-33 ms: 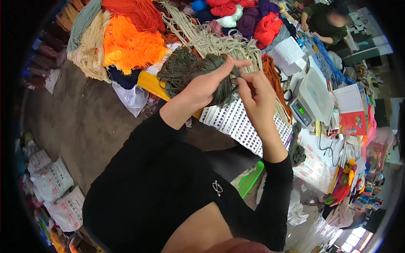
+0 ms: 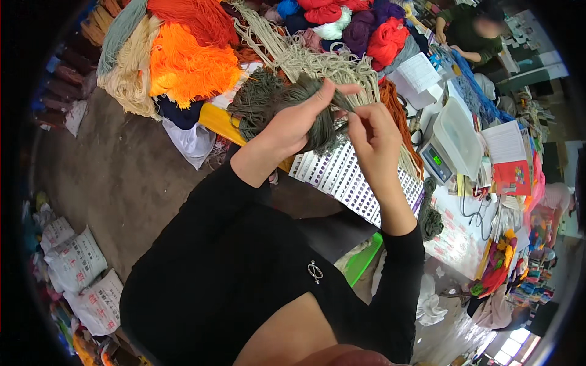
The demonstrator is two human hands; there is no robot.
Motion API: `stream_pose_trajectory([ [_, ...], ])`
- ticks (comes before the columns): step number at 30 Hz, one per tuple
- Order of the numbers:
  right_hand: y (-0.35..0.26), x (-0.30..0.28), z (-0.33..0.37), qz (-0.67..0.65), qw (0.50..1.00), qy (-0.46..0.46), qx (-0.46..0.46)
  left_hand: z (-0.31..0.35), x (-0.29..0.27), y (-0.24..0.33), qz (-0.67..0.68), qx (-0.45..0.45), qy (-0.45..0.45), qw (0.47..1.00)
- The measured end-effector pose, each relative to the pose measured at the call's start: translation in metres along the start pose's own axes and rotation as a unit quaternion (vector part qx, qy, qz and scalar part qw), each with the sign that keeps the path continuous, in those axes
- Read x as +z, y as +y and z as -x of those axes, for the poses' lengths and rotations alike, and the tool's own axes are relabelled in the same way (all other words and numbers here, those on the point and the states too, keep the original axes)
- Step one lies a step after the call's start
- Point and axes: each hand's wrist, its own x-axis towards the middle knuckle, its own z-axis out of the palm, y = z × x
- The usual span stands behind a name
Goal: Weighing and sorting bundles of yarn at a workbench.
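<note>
A dark grey-green yarn skein [image 2: 320,131] is in my left hand [image 2: 293,125], the thumb laid over its top and the fingers hidden behind it. Just to the right, my right hand [image 2: 377,143] is closed in a pinch on strands at the skein's right edge. More yarn of the same colour [image 2: 250,100] lies behind my left wrist. Beneath both hands is a white sheet [image 2: 332,177] with rows of small dark samples. Pale beige yarn [image 2: 317,64] spreads out beyond the hands.
Orange yarn [image 2: 186,64] and red yarn [image 2: 195,18] are heaped at the far left. To the right stands a scale [image 2: 436,160] with a clear tray [image 2: 458,137]. White sacks [image 2: 79,259] sit on the floor at left. Another person [image 2: 473,33] is at the far right.
My right hand has shifted slightly right, drawing the pinched strands a little away from the skein. My left hand has hardly moved.
</note>
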Motion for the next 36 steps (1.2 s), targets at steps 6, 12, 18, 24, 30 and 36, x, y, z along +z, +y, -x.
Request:
stream_pose_trajectory([
  [6, 0.003, -0.005, 0.0, -0.485, 0.82, -0.033, 0.303, -0.005, -0.012, 0.001, 0.073, 0.018, -0.061, 0.995],
  [12, 0.005, 0.001, 0.008, -0.377, 0.89, -0.076, 0.244, -0.007, -0.004, 0.004, -0.018, -0.045, -0.132, 0.99],
  [18, 0.013, 0.007, 0.012, -0.299, 0.929, -0.054, 0.209, -0.008, 0.003, -0.008, -0.002, -0.065, -0.106, 0.992],
  [24, 0.014, 0.005, 0.011, -0.341, 0.917, -0.043, 0.203, -0.009, 0.001, 0.001, 0.108, -0.033, -0.039, 0.993],
  [30, 0.012, -0.011, 0.01, -0.429, 0.843, -0.121, 0.3, -0.013, 0.004, 0.019, -0.081, 0.004, -0.004, 0.997],
  [36, 0.027, -0.079, 0.017, -0.392, 0.89, -0.071, 0.221, -0.02, -0.05, 0.079, -0.202, -0.223, -0.145, 0.942],
])
